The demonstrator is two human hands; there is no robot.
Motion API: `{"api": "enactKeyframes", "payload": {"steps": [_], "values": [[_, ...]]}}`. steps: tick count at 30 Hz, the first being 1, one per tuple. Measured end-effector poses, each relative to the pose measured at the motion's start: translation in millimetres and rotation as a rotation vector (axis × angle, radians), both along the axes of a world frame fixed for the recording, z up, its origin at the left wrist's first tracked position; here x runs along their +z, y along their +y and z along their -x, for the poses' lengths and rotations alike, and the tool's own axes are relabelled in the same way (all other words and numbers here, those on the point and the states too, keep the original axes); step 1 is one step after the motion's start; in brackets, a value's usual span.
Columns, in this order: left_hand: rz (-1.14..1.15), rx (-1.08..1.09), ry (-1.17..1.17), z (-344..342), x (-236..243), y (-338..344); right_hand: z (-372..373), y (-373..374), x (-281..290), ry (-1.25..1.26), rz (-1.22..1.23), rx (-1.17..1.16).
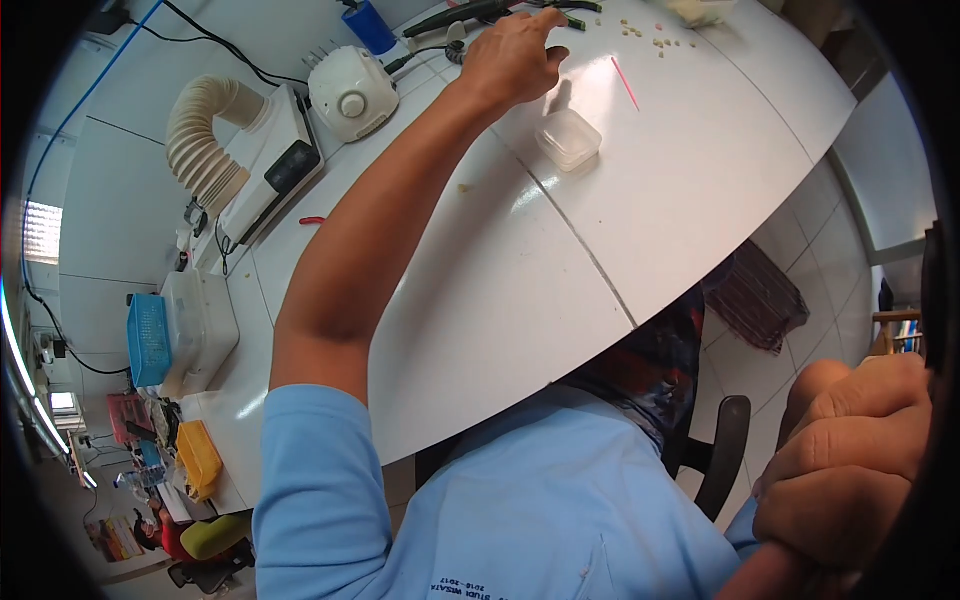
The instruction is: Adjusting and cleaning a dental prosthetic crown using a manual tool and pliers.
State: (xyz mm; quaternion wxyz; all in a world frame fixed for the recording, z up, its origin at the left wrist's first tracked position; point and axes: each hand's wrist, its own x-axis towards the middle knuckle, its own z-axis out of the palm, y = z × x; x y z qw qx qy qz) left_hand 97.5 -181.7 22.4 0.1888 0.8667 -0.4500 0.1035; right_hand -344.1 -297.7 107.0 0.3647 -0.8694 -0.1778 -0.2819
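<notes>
My left hand (510,58) stretches over the far side of the white table, its thumb apart from the fingers and nothing seen in them. Close to it lie a long black tool (452,18) and a black-and-green tool (574,21). Nearer me than that hand stands a small clear plastic box (568,141). A thin pink-red stick (625,84) lies to the right of the box, with small pale pieces (662,43) scattered beyond it. My right hand (845,455) is raised close at the lower right, its fingers curled tight; what they hold, if anything, is hidden.
Left of my left arm are a white control unit with a knob (352,104), a white machine with a ribbed hose (205,140) and a blue cup (368,28). A blue basket (149,340) and a yellow tray (199,459) sit farther left. The table edge (636,327) curves before me.
</notes>
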Motion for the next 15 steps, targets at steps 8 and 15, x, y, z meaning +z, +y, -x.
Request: {"api": "enactKeyframes", "payload": {"steps": [8,15], "values": [[-0.16,0.216,0.043,-41.6,-15.7,-91.5,23.2,-28.6,2.7,-0.015,-0.038,-0.096],[-0.185,0.304,0.084,-51.1,-17.0,-108.0,28.1,-34.9,1.3,0.022,-0.064,-0.092]]}}
